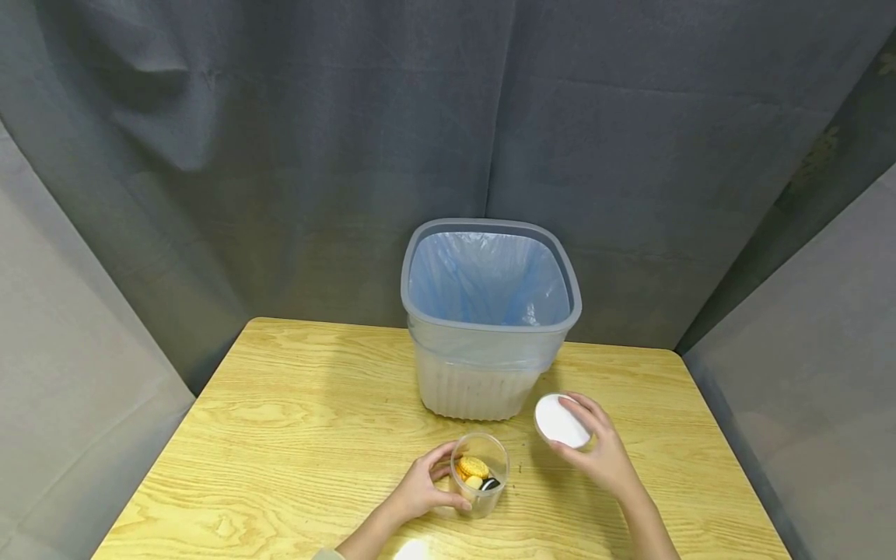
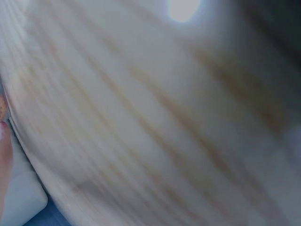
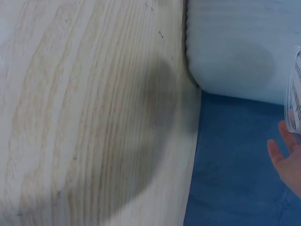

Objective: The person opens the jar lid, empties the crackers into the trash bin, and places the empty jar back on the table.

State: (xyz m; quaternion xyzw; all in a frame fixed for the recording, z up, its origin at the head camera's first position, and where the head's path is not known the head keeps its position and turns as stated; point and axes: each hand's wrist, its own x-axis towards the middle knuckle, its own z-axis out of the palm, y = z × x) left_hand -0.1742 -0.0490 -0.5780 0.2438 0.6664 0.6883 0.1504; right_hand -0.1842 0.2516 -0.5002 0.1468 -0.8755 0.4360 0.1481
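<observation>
In the head view my left hand [image 1: 427, 486] grips the side of a clear plastic jar [image 1: 480, 504] low over the table. Inside the uncovered jar lie yellow biscuits [image 1: 473, 467] and a black-and-white sandwich cookie [image 1: 491, 484]. To the right, my right hand [image 1: 598, 447] holds a round lid [image 1: 558, 420] by its edge, its white face tilted up, apart from the jar. The right wrist view catches that lid [image 3: 296, 94] at its right border, with printing on it. Only a sliver of my left hand [image 2: 4, 160] enters the left wrist view.
A waste bin [image 1: 465, 389] with a grey rim and a blue liner bag [image 1: 483, 280] stands at the back of the wooden table [image 1: 301, 412], just beyond both hands. Grey curtain [image 1: 315, 155] hangs behind it. Small dark crumbs [image 1: 516, 469] lie right of the jar.
</observation>
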